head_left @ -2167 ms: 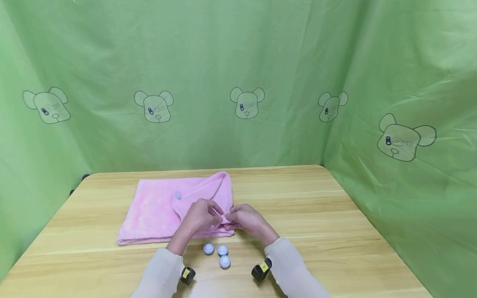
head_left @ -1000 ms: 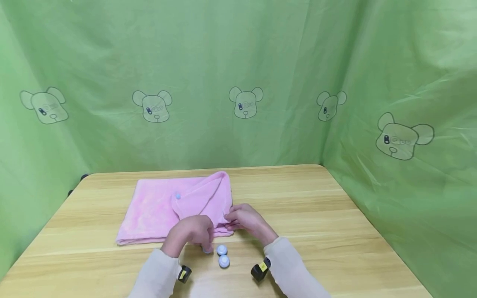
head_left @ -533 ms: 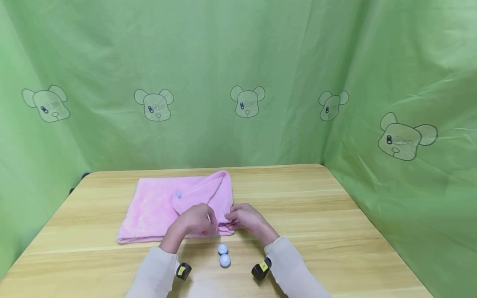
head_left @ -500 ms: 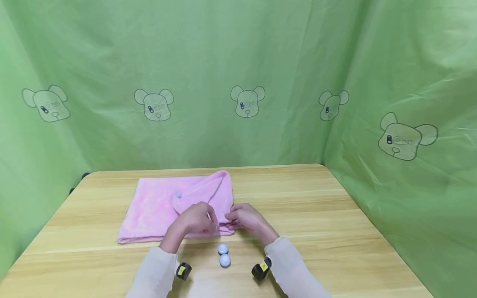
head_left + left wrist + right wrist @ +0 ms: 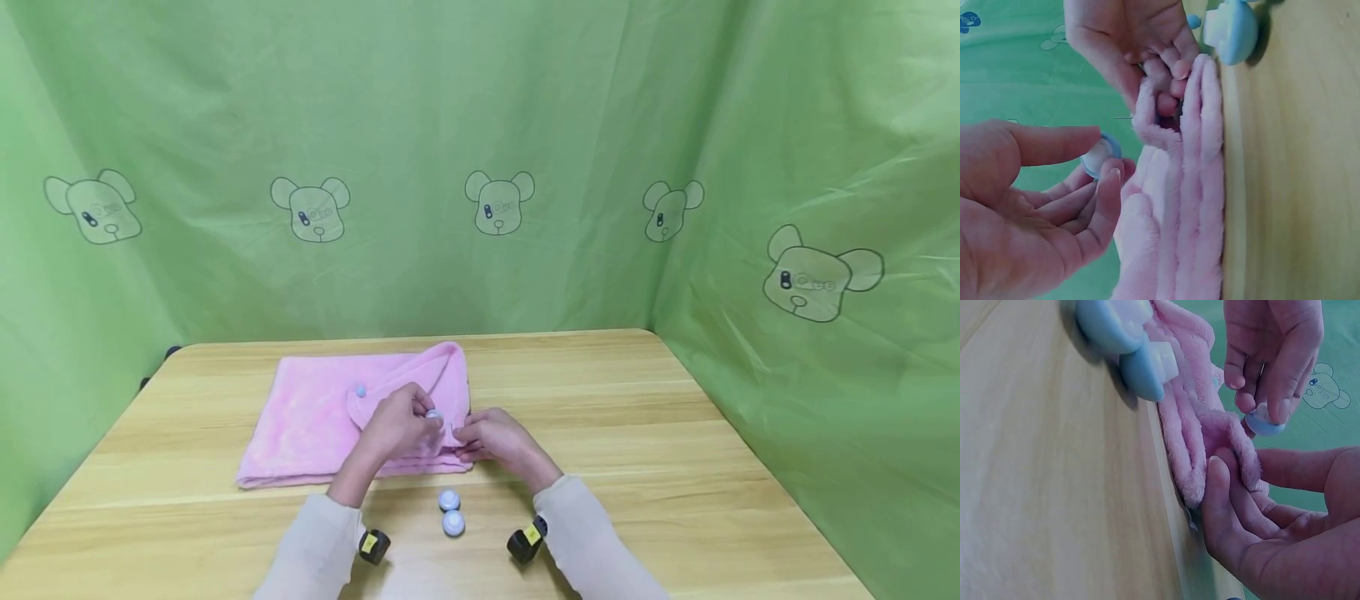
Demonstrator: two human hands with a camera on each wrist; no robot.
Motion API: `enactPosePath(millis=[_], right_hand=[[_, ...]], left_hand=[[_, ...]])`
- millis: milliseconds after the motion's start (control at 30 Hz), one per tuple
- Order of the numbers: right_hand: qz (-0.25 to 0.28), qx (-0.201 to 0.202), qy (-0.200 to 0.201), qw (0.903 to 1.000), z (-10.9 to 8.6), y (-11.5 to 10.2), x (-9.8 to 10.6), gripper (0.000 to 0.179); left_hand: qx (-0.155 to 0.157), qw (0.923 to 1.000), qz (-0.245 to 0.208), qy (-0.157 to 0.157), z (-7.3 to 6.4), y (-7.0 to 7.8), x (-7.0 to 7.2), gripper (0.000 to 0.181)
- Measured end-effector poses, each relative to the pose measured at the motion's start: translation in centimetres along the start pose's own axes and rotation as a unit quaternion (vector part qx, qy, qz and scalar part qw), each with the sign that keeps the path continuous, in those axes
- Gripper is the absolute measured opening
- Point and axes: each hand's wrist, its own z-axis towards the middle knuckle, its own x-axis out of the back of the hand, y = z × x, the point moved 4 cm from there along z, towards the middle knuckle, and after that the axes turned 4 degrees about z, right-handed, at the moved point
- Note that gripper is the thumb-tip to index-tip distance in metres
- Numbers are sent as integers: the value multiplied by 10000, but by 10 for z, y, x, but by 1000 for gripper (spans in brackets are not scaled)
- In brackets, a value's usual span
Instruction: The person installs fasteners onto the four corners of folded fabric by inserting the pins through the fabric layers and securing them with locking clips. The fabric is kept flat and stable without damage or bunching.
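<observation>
My left hand (image 5: 399,421) pinches a small round blue-and-white cap (image 5: 1101,156) between thumb and fingers, just above the pink fleece cloth (image 5: 315,417). My right hand (image 5: 504,446) grips the turned-over corner of that cloth, thumb on one side and fingers tucked under the fold. A thin twisted metal pin (image 5: 1122,117) sticks out of the held corner, pointing toward the left hand's side. The cap is a short gap away from the pin. Farther left on the folded flap sits a blue cap (image 5: 361,390).
Two more blue-and-white caps, a rear one (image 5: 449,500) and a front one (image 5: 453,523), stand on the wooden table (image 5: 637,500) in front of the cloth. Green curtains (image 5: 405,108) with bear outlines enclose the table at the back and sides.
My left hand left the corner, took the leftmost of three caps off the table and lifted it back over the cloth. The right hand has kept its grip on the corner.
</observation>
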Motion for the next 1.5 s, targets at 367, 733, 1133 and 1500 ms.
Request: enactPosePath(millis=[367, 733, 1133, 1500], right_hand=[[-22, 15, -52, 10000, -1, -1, 0, 13], [-67, 6, -63, 10000, -2, -1, 0, 8], [-66, 159, -19, 9998, -1, -1, 1, 16], [-104, 196, 99, 9997, -2, -1, 1, 22]], left_hand=[[-195, 9995, -210, 111, 0, -2, -3, 18], [-31, 9963, -852, -52, 1, -4, -7, 20], [-230, 9983, -520, 133, 1, -1, -8, 15], [-420, 9977, -222, 473, 0, 1, -5, 10]])
